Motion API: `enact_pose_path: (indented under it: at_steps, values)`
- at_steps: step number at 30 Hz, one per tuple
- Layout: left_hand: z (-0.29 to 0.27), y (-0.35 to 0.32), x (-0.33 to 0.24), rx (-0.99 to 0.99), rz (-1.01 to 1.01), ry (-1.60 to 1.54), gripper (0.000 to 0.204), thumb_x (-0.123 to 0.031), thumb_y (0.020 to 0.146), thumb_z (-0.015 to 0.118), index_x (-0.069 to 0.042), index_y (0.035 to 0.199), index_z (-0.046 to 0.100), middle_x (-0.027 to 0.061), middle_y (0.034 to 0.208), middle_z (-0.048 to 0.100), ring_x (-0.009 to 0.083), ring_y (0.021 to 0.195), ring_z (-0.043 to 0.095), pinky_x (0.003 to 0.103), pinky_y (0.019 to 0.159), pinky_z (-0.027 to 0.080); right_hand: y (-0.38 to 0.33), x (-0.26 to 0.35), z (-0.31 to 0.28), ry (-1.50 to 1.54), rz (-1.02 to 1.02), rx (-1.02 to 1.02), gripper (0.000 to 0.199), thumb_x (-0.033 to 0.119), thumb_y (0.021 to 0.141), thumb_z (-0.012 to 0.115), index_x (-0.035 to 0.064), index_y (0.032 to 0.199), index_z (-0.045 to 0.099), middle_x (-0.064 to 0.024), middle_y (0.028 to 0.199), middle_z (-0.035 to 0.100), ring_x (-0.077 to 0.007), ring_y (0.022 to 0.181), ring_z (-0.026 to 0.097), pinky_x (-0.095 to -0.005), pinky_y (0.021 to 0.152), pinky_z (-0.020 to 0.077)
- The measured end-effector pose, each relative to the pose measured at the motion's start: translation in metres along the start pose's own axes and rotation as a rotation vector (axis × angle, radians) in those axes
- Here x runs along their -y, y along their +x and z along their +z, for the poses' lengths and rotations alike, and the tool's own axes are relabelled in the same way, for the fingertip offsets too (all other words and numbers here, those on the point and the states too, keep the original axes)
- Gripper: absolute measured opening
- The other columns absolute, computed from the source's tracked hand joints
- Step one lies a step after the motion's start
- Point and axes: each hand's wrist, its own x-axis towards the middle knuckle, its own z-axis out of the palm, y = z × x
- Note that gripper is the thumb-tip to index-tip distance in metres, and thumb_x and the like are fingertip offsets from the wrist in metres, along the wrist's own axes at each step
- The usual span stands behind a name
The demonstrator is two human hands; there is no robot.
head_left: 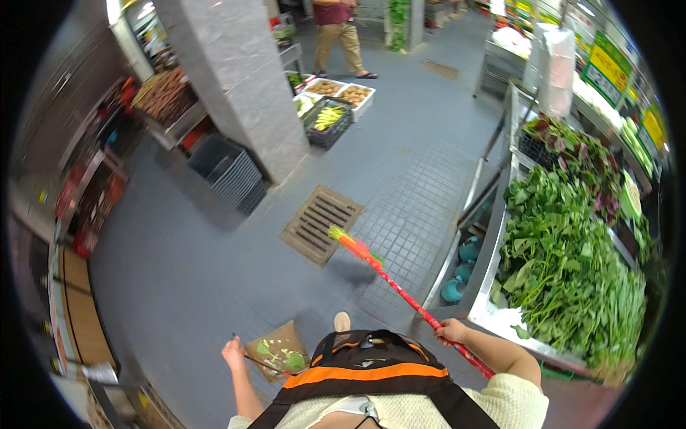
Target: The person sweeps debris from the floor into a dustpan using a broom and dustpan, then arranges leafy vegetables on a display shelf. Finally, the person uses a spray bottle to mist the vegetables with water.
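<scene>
A broom (400, 289) with a red handle and an orange-and-green head slants from near right to far left above the grey tiled floor (179, 272), its head poised just beside a metal floor drain (320, 224). The right hand (451, 331) is wrapped around the handle, fingers curled tight on it, near the corner of the produce stand. The left hand (233, 353), low at the near left, has its fingers closed on the thin handle of a dustpan (280, 350), a brownish pan that holds green leaf scraps and sits on the floor just left of the person's shoe tip (342, 320). An orange-striped dark apron (368, 372) fills the near centre. At the right, a steel-edged display stand (493, 243) carries heaps of leafy greens (564, 264), with teal objects beneath it. Farther off stand a grey pillar (239, 79), stacked grey crates (227, 171) and boxes of vegetables (330, 100). Another person (339, 36) stands at the far end of the aisle.
</scene>
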Motion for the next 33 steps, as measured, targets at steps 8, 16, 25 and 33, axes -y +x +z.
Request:
enact_pose_path:
  at_steps: [8,16,25,33]
  values:
    - [0.147,0.103,-0.051,0.195,-0.056,0.004,0.035,-0.016,0.078,0.059,-0.012,0.051,0.036,-0.0021,0.045,0.035,0.0083,0.04,0.032,0.025,0.04,0.03,0.04,0.043,-0.013,0.183,0.077,-0.248,0.016,0.013,0.072,0.06,-0.0022,0.075,0.056,-0.0074,0.059,0.056,-0.0141,0.043,0.053,-0.0283,0.04,0.0429]
    - [0.333,0.216,-0.119,0.324,0.074,-0.02,0.034,-0.019,0.08,0.059,-0.013,0.055,0.037,-0.0041,0.043,0.028,0.0077,0.037,0.027,0.026,0.041,0.031,0.099,0.089,-0.08,0.284,0.154,-0.382,0.011,0.007,0.072,0.057,-0.0025,0.076,0.055,-0.0078,0.056,0.054,-0.0158,0.043,0.052,-0.0296,0.039,0.0424]
    - [0.542,0.274,-0.244,0.406,0.103,-0.132,0.036,-0.02,0.081,0.059,-0.012,0.054,0.037,-0.0032,0.043,0.029,0.0078,0.037,0.027,0.025,0.041,0.031,0.188,0.183,-0.211,0.272,0.184,-0.442,0.014,0.009,0.071,0.057,-0.0042,0.074,0.057,-0.0095,0.057,0.056,-0.0168,0.043,0.054,-0.03,0.043,0.0435]
    - [0.761,0.324,-0.28,0.547,0.059,-0.107,0.036,-0.021,0.081,0.059,-0.013,0.054,0.036,-0.0038,0.044,0.03,0.0076,0.038,0.028,0.026,0.04,0.03,0.285,0.269,-0.329,0.664,0.212,-0.401,0.015,0.008,0.077,0.058,-0.0006,0.069,0.049,-0.0094,0.052,0.05,-0.0192,0.04,0.05,-0.0313,0.035,0.0414]
